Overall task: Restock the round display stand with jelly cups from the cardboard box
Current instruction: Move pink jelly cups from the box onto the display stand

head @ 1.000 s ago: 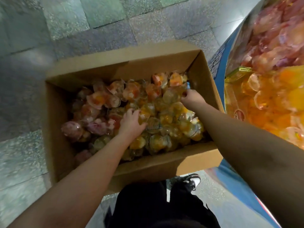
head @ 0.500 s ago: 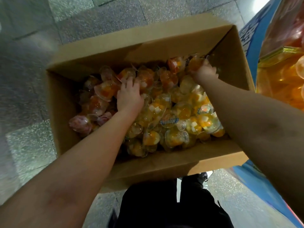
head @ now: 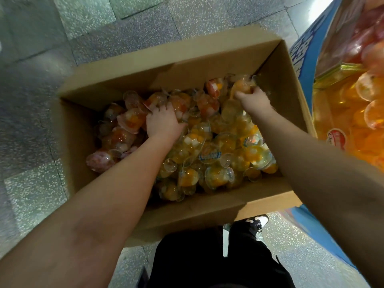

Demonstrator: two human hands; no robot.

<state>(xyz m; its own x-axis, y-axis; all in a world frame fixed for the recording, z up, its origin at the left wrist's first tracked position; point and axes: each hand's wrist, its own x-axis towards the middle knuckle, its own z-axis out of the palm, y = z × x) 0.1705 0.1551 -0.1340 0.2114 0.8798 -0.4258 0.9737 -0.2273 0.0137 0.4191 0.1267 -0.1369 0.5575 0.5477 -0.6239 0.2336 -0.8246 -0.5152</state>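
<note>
Open-topped cardboard box, display stand tight against its right wall.

floor: grey speckled tiles | black trousers | black-and-white shoe on floor

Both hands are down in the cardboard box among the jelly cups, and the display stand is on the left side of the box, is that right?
Not quite. Both hands, left and right, are in the cardboard box among the jelly cups, but the display stand is on the right side of the box, not the left. The head view shows it.
</note>
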